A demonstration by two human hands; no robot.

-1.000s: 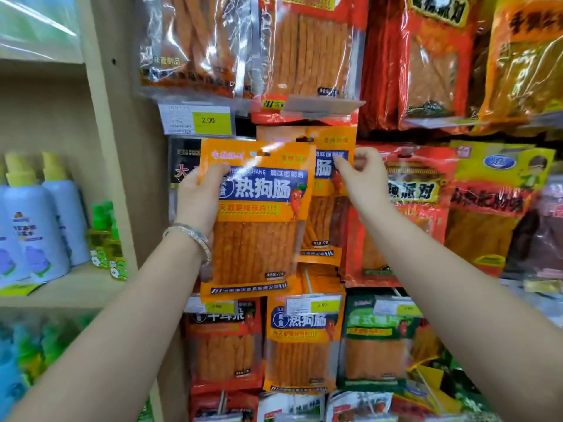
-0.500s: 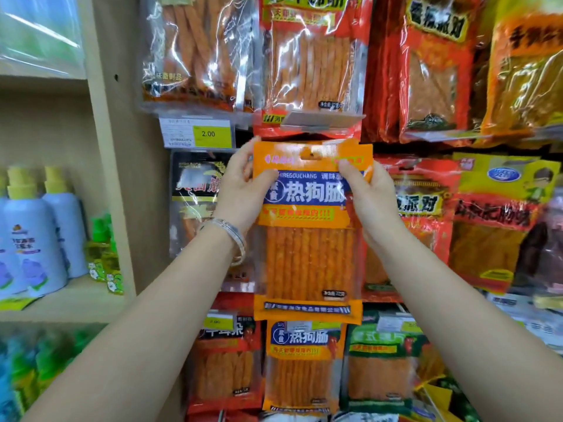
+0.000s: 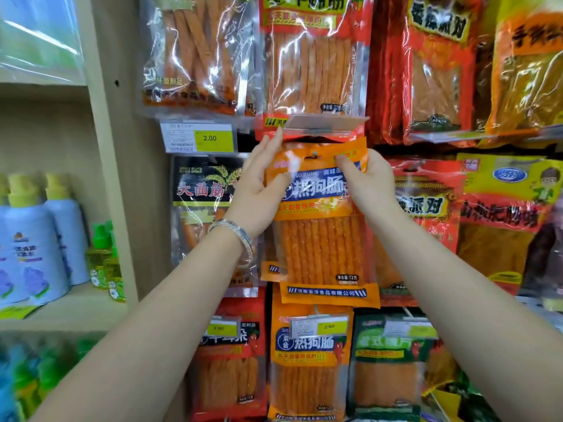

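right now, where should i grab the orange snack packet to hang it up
Pinch the flat header of the orange snack packet near its two top corners, coming in from either side, as the left hand and right hand do. That leaves the hang hole in the middle free; the lower part with the sticks probably flexes.

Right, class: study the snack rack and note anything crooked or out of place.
The orange plastic packet of snack sticks looks askew: its header is buckled and tilted where the left hand and right hand pinch it, unlike the flat red plastic packet above.
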